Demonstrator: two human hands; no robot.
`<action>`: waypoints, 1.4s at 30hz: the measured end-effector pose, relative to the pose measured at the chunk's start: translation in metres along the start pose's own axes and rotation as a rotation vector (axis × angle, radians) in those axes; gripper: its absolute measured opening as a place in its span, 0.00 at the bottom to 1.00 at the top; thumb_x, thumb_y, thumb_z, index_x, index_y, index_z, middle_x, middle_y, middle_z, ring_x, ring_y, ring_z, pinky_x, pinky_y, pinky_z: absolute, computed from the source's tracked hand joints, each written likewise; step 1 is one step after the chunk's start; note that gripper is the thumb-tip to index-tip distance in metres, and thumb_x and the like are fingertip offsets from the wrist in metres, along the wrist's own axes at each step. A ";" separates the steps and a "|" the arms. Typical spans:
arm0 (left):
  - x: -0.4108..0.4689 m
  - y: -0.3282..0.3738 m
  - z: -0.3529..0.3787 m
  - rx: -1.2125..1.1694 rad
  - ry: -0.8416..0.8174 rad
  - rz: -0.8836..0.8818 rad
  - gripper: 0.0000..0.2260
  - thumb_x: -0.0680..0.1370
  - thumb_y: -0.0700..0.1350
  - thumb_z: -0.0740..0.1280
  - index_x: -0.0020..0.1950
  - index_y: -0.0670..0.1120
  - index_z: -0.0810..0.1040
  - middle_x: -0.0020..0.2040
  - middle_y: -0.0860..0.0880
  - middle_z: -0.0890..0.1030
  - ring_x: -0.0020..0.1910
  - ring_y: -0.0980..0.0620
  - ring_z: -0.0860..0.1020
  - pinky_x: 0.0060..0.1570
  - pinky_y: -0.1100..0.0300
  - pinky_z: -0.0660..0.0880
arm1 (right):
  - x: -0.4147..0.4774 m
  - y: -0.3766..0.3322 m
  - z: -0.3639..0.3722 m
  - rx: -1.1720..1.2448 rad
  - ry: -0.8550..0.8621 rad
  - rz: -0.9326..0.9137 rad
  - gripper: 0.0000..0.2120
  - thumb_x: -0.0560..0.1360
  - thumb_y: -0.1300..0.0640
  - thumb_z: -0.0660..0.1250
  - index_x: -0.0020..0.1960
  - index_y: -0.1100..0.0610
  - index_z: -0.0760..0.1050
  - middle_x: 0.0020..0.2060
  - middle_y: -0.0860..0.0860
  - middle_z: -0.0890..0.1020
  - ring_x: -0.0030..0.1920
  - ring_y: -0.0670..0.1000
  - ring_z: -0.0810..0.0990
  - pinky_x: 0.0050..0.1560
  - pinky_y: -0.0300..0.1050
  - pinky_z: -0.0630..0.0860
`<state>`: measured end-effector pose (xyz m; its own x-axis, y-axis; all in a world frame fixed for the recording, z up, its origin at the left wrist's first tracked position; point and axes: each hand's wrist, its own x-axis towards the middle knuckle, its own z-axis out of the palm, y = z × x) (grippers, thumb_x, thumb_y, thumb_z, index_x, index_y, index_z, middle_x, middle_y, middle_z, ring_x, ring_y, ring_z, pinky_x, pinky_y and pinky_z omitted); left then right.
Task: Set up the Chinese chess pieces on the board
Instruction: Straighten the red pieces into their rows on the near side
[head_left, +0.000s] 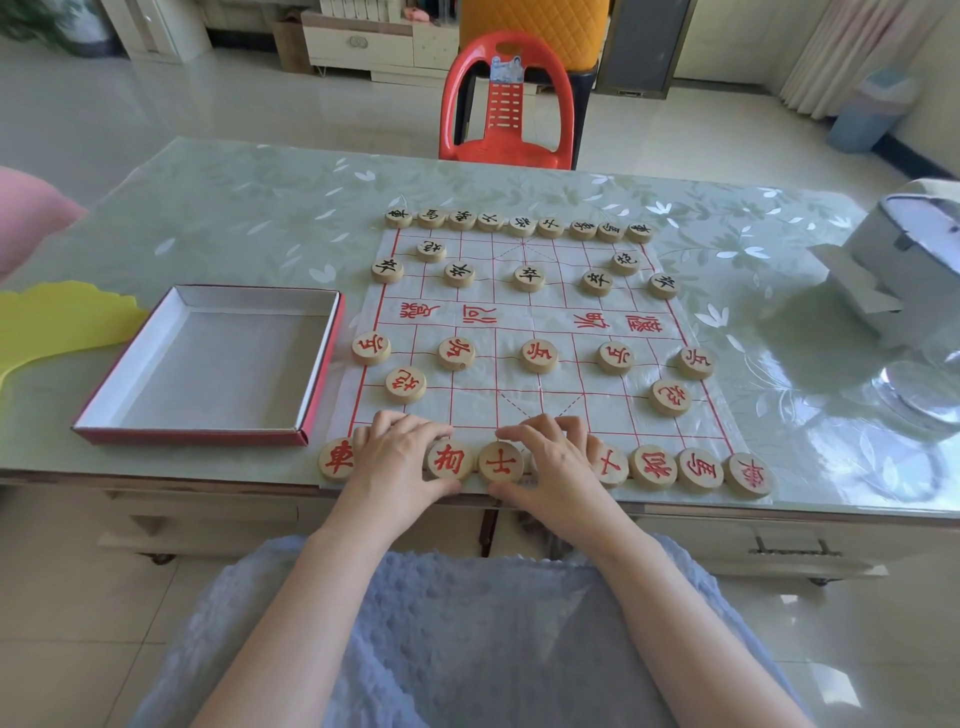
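A white paper chess board with red lines lies on the table. Black-lettered wooden pieces fill its far side. Red-lettered pieces stand on the near side, with a row along the near edge. My left hand lies flat over the near row, covering one piece between the corner piece and the third piece. My right hand covers the piece to the right of the advisor piece. Both hands' fingers rest on the pieces; whether they grip them is not clear.
An open red box with a white inside sits left of the board. A yellow fan lies further left. A white carton and a glass lid are at the right. A red plastic chair stands beyond the table.
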<state>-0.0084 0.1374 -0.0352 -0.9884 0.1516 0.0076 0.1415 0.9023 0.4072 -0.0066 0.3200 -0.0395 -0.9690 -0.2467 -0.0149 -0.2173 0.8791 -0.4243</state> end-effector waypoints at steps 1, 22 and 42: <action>0.000 0.000 0.000 0.001 0.002 0.002 0.25 0.71 0.57 0.69 0.66 0.55 0.70 0.63 0.57 0.73 0.65 0.54 0.62 0.57 0.58 0.57 | 0.000 0.000 0.001 -0.006 0.002 -0.002 0.25 0.71 0.42 0.66 0.67 0.45 0.67 0.60 0.44 0.68 0.62 0.50 0.57 0.48 0.39 0.46; -0.002 0.001 0.002 0.004 0.028 -0.001 0.23 0.71 0.57 0.69 0.64 0.55 0.72 0.59 0.56 0.75 0.63 0.53 0.64 0.57 0.58 0.58 | -0.002 0.001 0.002 0.029 0.012 0.006 0.25 0.71 0.42 0.66 0.65 0.46 0.68 0.58 0.44 0.69 0.61 0.49 0.58 0.52 0.42 0.49; 0.007 0.064 0.018 -0.046 0.008 0.127 0.23 0.72 0.58 0.67 0.66 0.57 0.69 0.61 0.58 0.73 0.65 0.55 0.61 0.56 0.60 0.54 | -0.045 0.081 -0.042 0.091 0.275 0.353 0.21 0.68 0.41 0.70 0.58 0.46 0.75 0.58 0.44 0.72 0.62 0.50 0.59 0.57 0.44 0.53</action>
<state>-0.0056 0.2040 -0.0251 -0.9631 0.2599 0.0694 0.2632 0.8566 0.4439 0.0145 0.4193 -0.0352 -0.9798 0.1899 0.0632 0.1311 0.8475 -0.5143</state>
